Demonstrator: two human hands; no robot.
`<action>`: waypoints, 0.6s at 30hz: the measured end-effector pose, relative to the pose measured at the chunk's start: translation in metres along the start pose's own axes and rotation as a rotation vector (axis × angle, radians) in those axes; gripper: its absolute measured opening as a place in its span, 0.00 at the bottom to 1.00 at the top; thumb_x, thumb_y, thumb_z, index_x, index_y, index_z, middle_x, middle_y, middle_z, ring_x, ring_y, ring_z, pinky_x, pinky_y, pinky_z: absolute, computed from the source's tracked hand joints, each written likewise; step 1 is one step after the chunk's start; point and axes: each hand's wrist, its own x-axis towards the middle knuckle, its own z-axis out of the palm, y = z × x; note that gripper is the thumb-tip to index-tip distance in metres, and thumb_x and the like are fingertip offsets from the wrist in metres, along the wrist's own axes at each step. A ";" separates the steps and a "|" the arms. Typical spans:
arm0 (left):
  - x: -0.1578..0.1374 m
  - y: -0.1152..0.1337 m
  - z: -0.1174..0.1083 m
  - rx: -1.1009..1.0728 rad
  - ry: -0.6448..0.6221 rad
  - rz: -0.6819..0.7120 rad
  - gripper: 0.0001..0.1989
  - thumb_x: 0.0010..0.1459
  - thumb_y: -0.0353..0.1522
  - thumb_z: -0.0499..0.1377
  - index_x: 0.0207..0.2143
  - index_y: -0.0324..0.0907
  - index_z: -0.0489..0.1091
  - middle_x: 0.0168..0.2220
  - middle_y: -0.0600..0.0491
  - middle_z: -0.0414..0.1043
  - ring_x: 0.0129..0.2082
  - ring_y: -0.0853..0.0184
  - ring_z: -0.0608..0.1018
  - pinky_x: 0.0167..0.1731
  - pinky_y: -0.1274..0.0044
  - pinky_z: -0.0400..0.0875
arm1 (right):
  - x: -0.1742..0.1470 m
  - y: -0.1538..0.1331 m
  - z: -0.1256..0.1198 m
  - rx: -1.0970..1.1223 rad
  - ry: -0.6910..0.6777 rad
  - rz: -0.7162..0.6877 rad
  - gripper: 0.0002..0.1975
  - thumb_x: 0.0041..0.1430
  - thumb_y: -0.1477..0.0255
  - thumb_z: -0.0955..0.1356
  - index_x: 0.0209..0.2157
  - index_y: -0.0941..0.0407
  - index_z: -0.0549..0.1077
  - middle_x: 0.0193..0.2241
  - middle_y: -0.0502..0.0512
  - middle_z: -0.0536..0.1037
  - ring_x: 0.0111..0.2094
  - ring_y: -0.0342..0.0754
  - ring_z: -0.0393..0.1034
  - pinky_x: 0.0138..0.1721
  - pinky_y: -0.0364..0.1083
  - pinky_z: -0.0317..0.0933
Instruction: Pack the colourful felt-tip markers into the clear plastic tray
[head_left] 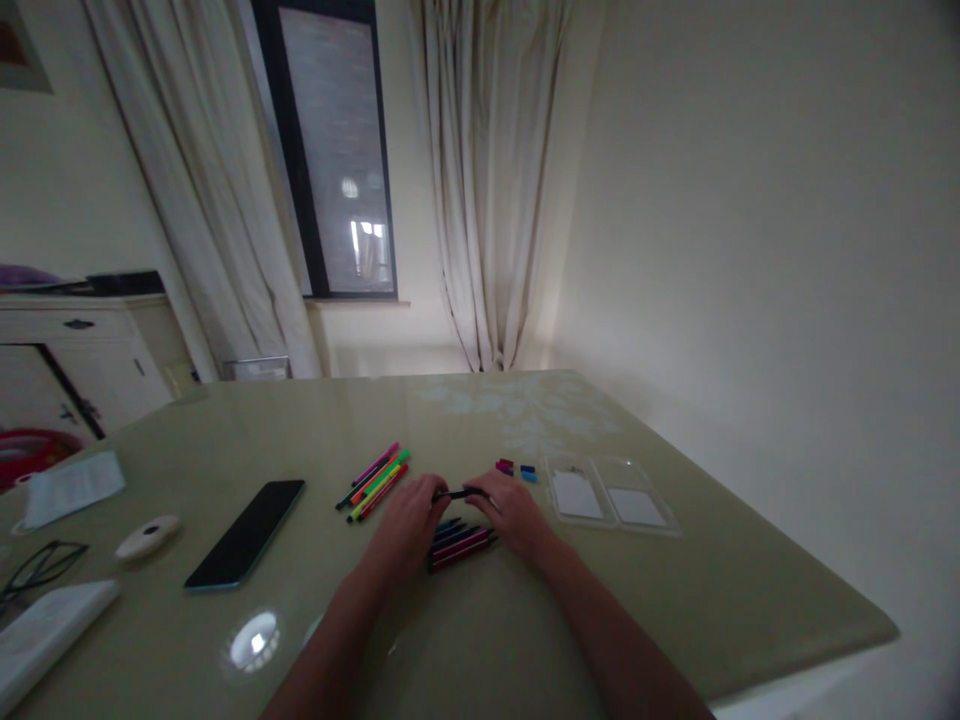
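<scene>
Between my two hands is a slim black marker pen, held level just above the table. My left hand has its fingers closed on one end of it, and my right hand grips the other end. Just below my hands lies a row of dark-barrelled marker pens, partly hidden by the left hand. To the left of my hands lies a group of bright coloured marker pens. Small red and blue pen caps lie just beyond my right hand.
An opened clear plastic case lies at the right. On the left are a black phone, a white oval object, eyeglasses, a white box-like object and a pale mask-like sheet. A wall borders the table's right side.
</scene>
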 end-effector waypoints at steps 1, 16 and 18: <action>-0.001 0.005 0.000 0.030 -0.040 0.002 0.08 0.71 0.34 0.51 0.42 0.43 0.70 0.41 0.50 0.78 0.42 0.60 0.78 0.44 0.71 0.68 | 0.000 -0.001 0.001 -0.008 -0.013 -0.019 0.13 0.72 0.66 0.66 0.46 0.56 0.80 0.41 0.57 0.83 0.43 0.50 0.75 0.48 0.47 0.65; -0.001 -0.048 -0.013 0.124 -0.126 -0.103 0.15 0.70 0.36 0.51 0.42 0.43 0.77 0.49 0.44 0.77 0.49 0.58 0.78 0.51 0.69 0.67 | -0.008 0.054 -0.044 -0.285 0.238 0.389 0.09 0.64 0.71 0.69 0.41 0.54 0.83 0.39 0.59 0.79 0.41 0.53 0.74 0.46 0.48 0.66; -0.003 -0.043 -0.008 0.058 -0.171 -0.070 0.14 0.68 0.37 0.53 0.41 0.43 0.78 0.44 0.46 0.77 0.47 0.59 0.78 0.49 0.70 0.68 | -0.007 0.049 -0.039 -0.331 0.162 0.419 0.09 0.62 0.73 0.70 0.42 0.54 0.83 0.40 0.59 0.78 0.42 0.52 0.73 0.46 0.47 0.65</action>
